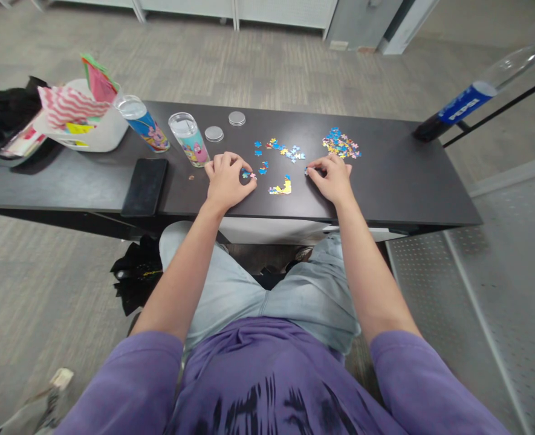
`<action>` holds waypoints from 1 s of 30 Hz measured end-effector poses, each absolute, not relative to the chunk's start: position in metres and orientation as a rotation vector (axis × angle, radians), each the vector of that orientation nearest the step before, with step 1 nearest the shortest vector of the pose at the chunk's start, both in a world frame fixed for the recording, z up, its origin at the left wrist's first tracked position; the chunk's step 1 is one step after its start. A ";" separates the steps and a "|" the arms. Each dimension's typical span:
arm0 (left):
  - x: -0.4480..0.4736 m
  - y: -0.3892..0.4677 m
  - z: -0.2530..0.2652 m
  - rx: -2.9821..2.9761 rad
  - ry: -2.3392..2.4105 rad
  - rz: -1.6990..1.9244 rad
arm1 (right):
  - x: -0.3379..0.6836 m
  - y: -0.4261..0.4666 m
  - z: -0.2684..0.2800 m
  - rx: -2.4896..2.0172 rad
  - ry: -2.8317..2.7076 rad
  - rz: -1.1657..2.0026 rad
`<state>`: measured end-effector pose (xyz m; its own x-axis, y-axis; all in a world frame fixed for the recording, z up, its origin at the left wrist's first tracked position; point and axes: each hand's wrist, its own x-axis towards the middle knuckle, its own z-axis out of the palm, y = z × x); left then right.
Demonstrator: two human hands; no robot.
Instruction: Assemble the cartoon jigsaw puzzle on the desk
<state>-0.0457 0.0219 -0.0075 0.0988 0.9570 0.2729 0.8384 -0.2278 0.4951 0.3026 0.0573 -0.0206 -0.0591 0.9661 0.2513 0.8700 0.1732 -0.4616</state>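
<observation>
My left hand (227, 181) rests on the dark table, thumb and index finger apart and curved around a few small jigsaw pieces (246, 174). Between the thumb and fingertips of my right hand (333, 179) is a small blue jigsaw piece (306, 171), partly covered. A joined yellow and white puzzle section (282, 187) lies between the hands near the front edge. Farther back are a bluish cluster of pieces (293, 153), some loose blue pieces (258, 148) and a small joined bit (263, 167). Beyond my right hand is a heap of mixed pieces (340, 144).
Left of my hands stand two clear-topped printed canisters (190, 142) (144, 125); two silver lids (214, 133) (237, 118) lie behind. A black phone (144, 187) and a white basket (108, 133) are farther left. A Pepsi bottle (464, 104) stands at the right end.
</observation>
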 end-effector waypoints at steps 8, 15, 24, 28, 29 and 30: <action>-0.050 0.021 -0.003 2.226 1.607 0.769 | 0.302 0.058 -0.020 -1.731 -1.945 0.252; -0.049 0.004 -0.005 2.229 1.514 0.785 | 0.301 0.060 -0.018 -1.728 -1.918 0.302; -0.051 -0.001 -0.005 2.177 1.442 0.801 | 0.304 0.058 -0.020 -1.709 -1.938 0.313; -0.050 -0.001 -0.004 2.195 1.425 0.819 | 0.305 0.056 -0.020 -1.706 -1.974 0.303; -0.051 -0.001 -0.003 2.198 1.424 0.820 | 0.305 0.056 -0.019 -1.705 -1.974 0.304; -0.051 -0.002 -0.003 2.199 1.425 0.817 | 0.305 0.056 -0.019 -1.702 -1.972 0.308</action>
